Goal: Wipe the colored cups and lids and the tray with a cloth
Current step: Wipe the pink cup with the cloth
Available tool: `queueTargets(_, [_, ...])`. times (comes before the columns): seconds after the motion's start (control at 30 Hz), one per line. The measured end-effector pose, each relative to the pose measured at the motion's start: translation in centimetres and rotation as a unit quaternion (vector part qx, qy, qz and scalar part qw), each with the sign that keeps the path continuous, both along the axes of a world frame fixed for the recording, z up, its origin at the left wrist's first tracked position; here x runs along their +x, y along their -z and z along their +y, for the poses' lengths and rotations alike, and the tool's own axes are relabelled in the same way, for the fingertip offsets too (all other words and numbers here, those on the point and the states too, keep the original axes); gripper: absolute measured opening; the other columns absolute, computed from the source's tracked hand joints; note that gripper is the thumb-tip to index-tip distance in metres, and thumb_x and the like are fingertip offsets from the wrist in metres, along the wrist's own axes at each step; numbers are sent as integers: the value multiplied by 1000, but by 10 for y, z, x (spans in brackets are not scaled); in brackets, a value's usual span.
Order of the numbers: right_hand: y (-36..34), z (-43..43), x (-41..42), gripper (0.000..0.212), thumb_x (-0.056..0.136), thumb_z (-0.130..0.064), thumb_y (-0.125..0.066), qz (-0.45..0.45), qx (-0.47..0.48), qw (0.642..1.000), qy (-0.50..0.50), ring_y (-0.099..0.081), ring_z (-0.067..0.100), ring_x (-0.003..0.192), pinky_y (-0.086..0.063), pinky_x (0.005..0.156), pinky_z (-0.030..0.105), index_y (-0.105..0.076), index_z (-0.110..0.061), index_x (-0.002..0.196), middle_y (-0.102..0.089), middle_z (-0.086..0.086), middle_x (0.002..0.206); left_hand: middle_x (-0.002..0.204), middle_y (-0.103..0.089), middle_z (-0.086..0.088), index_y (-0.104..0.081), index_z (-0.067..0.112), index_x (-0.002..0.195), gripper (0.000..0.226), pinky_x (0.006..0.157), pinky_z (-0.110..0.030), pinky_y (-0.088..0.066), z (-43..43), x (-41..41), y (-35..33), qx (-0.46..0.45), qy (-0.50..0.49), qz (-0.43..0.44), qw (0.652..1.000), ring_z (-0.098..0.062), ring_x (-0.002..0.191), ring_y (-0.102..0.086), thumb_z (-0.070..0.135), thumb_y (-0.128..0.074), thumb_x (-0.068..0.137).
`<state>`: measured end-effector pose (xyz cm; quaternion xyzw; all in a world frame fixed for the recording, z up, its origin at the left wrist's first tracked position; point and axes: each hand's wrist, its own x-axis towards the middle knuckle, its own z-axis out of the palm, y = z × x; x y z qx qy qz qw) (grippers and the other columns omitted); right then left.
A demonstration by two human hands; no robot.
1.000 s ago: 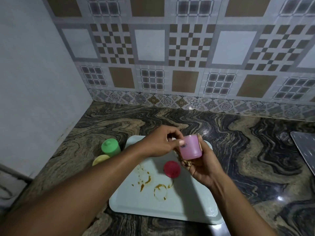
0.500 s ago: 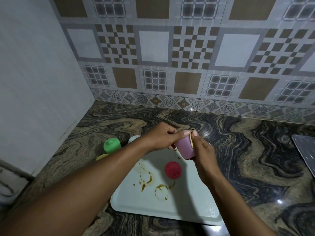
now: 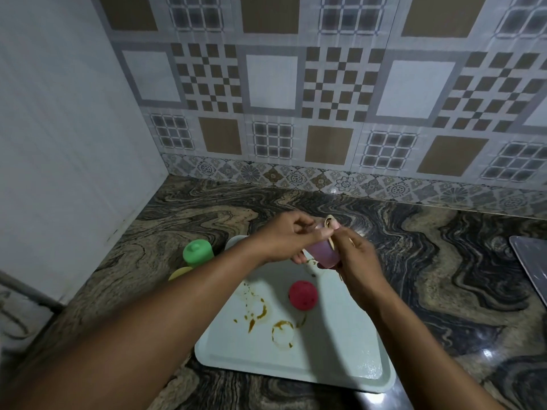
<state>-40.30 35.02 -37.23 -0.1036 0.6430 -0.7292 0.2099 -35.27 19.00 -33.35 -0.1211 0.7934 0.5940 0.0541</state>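
**On the marbled counter, a pink cup is wiped above the tray**

Nearest the viewer, a pale tray [image 3: 349,371] is set on the dark swirled counter [image 3: 444,291], and brown rings and smears are seen on its bare middle. A red cup [image 3: 302,295] is stood beyond the stains, apart from both hands.

Just past it, a pink cup [image 3: 322,253] is held in the air over the tray's far end. The left hand [image 3: 284,241] is curled on the cup from the left, its fingers pinched near the upper end. The right hand [image 3: 355,261] is clamped from the right round a beige cloth [image 3: 328,222], which is mostly hidden and pressed to the cup. The cup's long axis is judged to run near to far, the upper end tipped away. It lies between the hands, so turning it against the cloth is what the coming move depends on.

A green cup [image 3: 197,253] and a yellow lid [image 3: 179,273] are left off the tray's left edge. A patterned tile wall [image 3: 272,81] is seen behind
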Motion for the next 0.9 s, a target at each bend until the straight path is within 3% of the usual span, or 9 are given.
queueTargets(0.13, [0, -3, 7, 47, 99, -53, -51, -30, -1, 1000, -2, -69, 29, 84, -53, 69, 39, -74, -12, 106, -76, 19, 100, 116, -70, -4, -64, 24, 124, 38, 76, -34, -60, -3, 4, 2, 2, 44, 43, 998, -14, 84, -68, 22, -76, 88])
queueTargets(0.27, [1, -4, 11, 50, 100, -52, -47, -214, -57, 973, -60, -66, 21, 75, -51, 63, 32, -69, -8, 105, -75, 15, 104, 127, -59, 3, -52, 34, 136, 66, 94, -43, -56, -7, 9, 6, -69, 75, 15, 995, -16, 99, -65, 36, -84, 78])
queueTargets(0.4, [-3, -8, 9, 47, 96, -51, -56, -102, -26, 994, -17, -69, 25, 77, -52, 59, 33, -75, -8, 104, -75, 21, 101, 111, -69, 3, -59, 29, 125, 55, 67, -27, -55, -9, 9, -5, -60, 81, -14, 995, -9, 82, -66, 53, -77, 78])
queueTargets(0.5, [-6, -10, 6, 45, 96, -52, -57, -74, -14, 997, -16, -68, 25, 77, -53, 62, 33, -76, -11, 106, -76, 19, 102, 96, -72, 16, -59, 21, 130, 54, 66, -15, -53, -12, 9, -7, -59, 82, 28, 995, 3, 75, -67, 29, -81, 82])
queueTargets(0.6, [-6, -10, 7, 45, 97, -54, -53, -146, -12, 988, -57, -67, 21, 73, -53, 60, 31, -74, -16, 111, -77, 15, 105, 124, -62, 10, -55, 24, 137, 66, 83, -24, -58, -14, 12, -3, -90, 89, 57, 990, -5, 97, -69, 20, -84, 78])
queueTargets(0.67, [-6, -11, 8, 45, 98, -51, -54, -155, -4, 987, -39, -67, 23, 73, -53, 60, 32, -73, -14, 113, -77, 15, 104, 126, -61, 10, -56, 29, 134, 63, 78, -18, -55, -13, 12, 0, -77, 89, 56, 991, 0, 95, -68, 26, -84, 78])
queueTargets(0.77, [-7, -15, 10, 46, 97, -50, -57, -60, 9, 997, 37, -70, 27, 82, -56, 68, 38, -75, -9, 106, -77, 17, 98, 113, -70, 3, -58, 35, 119, 53, 72, -29, -59, -10, 11, -1, -27, 50, 8, 998, -12, 82, -71, 53, -79, 74])
queueTargets(0.83, [-8, -17, 13, 45, 98, -51, -55, 3, 8, 998, 58, -72, 30, 89, -59, 77, 41, -75, -10, 102, -76, 17, 98, 107, -70, -2, -58, 31, 113, 44, 70, -34, -62, -11, 8, -1, -11, 29, 4, 1000, -16, 73, -72, 47, -80, 78])
queueTargets(0.9, [-8, -19, 15, 47, 100, -52, -51, 5, 6, 998, 62, -72, 36, 92, -59, 78, 44, -73, -10, 103, -76, 18, 98, 112, -68, -1, -57, 29, 118, 47, 79, -40, -62, -12, 8, 0, 2, 23, 39, 999, -18, 85, -73, 30, -83, 79])
